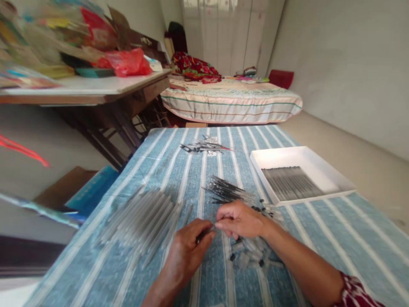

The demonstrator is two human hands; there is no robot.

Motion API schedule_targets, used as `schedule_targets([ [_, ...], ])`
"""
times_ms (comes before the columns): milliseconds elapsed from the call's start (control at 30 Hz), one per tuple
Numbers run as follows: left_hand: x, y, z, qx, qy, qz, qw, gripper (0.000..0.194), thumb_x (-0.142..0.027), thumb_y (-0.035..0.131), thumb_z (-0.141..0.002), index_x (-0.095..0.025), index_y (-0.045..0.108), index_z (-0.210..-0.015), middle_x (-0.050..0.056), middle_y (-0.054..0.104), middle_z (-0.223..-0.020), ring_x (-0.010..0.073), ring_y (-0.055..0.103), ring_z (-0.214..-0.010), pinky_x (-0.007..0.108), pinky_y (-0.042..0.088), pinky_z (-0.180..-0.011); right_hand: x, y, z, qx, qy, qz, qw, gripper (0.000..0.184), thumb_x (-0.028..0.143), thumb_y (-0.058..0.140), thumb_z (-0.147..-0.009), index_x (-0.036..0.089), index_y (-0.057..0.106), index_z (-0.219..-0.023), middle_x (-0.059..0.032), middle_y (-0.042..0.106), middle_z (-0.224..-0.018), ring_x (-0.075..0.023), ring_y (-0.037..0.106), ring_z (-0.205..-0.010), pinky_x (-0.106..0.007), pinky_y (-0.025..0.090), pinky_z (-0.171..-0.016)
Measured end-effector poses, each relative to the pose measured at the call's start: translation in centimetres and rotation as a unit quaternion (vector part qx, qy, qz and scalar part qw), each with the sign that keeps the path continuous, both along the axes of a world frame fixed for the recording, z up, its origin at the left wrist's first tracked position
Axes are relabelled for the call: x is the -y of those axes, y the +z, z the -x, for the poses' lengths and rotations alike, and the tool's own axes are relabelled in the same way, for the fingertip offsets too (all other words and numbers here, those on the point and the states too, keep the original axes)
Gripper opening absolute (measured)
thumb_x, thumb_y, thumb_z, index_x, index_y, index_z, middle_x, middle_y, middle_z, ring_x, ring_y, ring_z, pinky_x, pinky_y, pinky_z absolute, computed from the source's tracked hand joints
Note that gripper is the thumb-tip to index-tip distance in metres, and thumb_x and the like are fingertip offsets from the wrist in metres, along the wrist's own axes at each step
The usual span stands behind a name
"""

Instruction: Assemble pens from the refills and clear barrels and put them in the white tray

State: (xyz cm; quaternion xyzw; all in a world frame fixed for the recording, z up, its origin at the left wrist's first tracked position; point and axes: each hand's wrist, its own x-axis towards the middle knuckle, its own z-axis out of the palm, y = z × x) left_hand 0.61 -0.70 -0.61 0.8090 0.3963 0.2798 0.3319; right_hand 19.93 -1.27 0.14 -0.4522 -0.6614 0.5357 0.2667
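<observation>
I pinch a small slim piece (pixel 213 227) where the tips of my left hand (pixel 192 245) and right hand (pixel 238 219) nearly meet, the fingers of both closed in on it; what else my left palm may hide, I cannot tell. It is held above the bench (pixel 335 238), between the grey tubes (pixel 145 217) to my left and the clear pieces (pixel 252 251) under my right forearm. I take the step in hand to be fitting or adjusting small parts at the fingertips; that move, I'd say, calls for a steady left grip and fine, lined-up work from my right. As for numbers: one piece shows between my two hands. The grey tubes overlap and blur, well over ten, beyond an exact count. The dark thin rods (pixel 225 189) ahead make one bundle, too tangled to number; the clear pieces and black bits beside them are likewise jumbled. I count one white box (pixel 271 160), with one packed row of grey sticks (pixel 289 183), surely more than ten, and one far bundle (pixel 204 147).
</observation>
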Motion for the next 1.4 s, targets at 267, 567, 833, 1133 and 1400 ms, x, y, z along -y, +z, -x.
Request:
schedule_targets([
  [267, -0.7, 0.2, 0.1, 0.246, 0.11, 0.281, 0.921, 0.015, -0.031, 0.062, -0.078, -0.016, 0.06, -0.08, -0.001, 0.062, -0.063, 0.0092, 0.051, -0.051, 0.02, 0.042, -0.049, -0.6, 0.4, -1.4, 0.013, -0.049, -0.014, 0.999, 0.019, 0.035, 0.057, -0.078, 0.016, 0.056, -0.077, 0.0069, 0.049, -0.05, -0.0072, 0.046, -0.043, -0.017, 0.035, -0.042],
  [567, -1.0, 0.4, 0.0, 0.404, 0.136, 0.373, 0.824, 0.017, -0.019, 0.068, -0.073, -0.015, 0.056, -0.083, 0.005, 0.069, -0.08, 0.0155, 0.065, -0.068, 0.029, 0.052, -0.065, -0.5, 0.9, -3.3, 0.308, 0.043, -0.131, 0.941, 0.005, 0.02, 0.062, -0.066, 0.017, 0.066, -0.068, 0.0038, 0.056, -0.056, -0.0089, 0.046, -0.054, -0.02, 0.026, -0.05],
  [833, -1.2, 0.1, 0.5, 0.397, 0.172, 0.348, 0.832, 0.02, -0.023, 0.07, -0.072, -0.014, 0.054, -0.079, 0.008, 0.072, -0.086, 0.0202, 0.068, -0.08, 0.034, 0.051, -0.076, -0.2, 1.4, -2.6, 0.515, 0.077, -0.118, 0.846, 0.018, 0.012, 0.054, -0.067, 0.017, 0.07, -0.073, -0.007, 0.069, -0.071, -0.0189, 0.06, -0.067, -0.024, 0.024, -0.05],
  [1133, -1.2, 0.0, 0.5, 0.404, 0.197, 0.334, 0.829, 0.02, -0.022, 0.069, -0.073, -0.014, 0.052, -0.079, 0.008, 0.072, -0.087, 0.0189, 0.068, -0.08, 0.023, 0.049, -0.059, -0.1, 1.3, -2.1, 0.542, 0.067, -0.128, 0.828, 0.019, 0.015, 0.051, -0.069, 0.016, 0.07, -0.069, -0.0106, 0.069, -0.071, -0.0202, 0.061, -0.064, -0.026, 0.02, -0.048],
  [1400, -1.3, 0.3, 0.7, 0.489, 0.173, 0.347, 0.781, 0.02, -0.017, 0.069, -0.072, -0.015, 0.053, -0.084, 0.009, 0.072, -0.087, 0.0193, 0.069, -0.081, 0.025, 0.052, -0.063, -0.1, 0.9, -2.5, 0.335, 0.008, -0.165, 0.928, 0.014, 0.018, 0.048, -0.074, 0.017, 0.057, -0.064, 0.0052, 0.043, -0.049, -0.0076, 0.036, -0.047, -0.021, 0.021, -0.047],
])
